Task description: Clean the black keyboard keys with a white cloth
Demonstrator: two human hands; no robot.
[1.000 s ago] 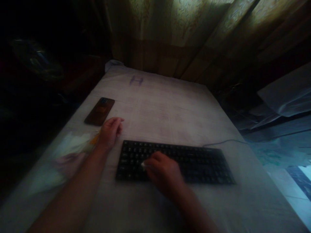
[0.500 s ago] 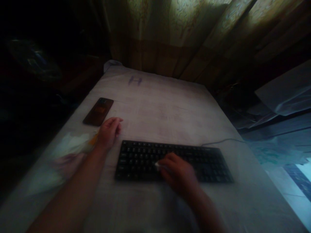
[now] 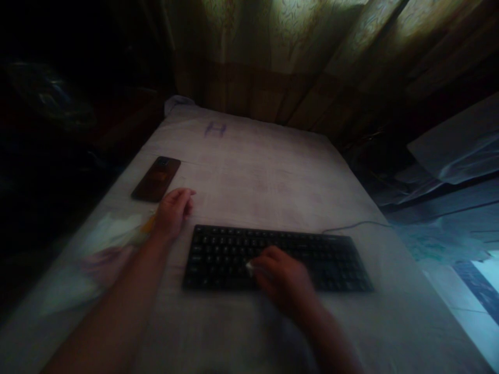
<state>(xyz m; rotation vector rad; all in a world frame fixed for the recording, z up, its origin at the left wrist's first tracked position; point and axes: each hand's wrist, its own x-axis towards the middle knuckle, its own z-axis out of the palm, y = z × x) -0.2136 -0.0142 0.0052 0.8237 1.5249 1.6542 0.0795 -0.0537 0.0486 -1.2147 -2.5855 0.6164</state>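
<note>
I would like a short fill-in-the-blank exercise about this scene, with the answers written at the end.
1. The person's ____ hand is over the keyboard.
2. The small piece held in that hand is coloured ____.
3. The phone lies with its camera side facing ____.
4. The letter marked on the cloth is ____.

Missing words: right; white; up; H.

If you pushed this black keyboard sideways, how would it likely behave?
The keyboard would probably slide flat rather than tip, being wide and low. Its straight, slim body suggests stiffness. The thin cord at its far edge might drag.
</note>
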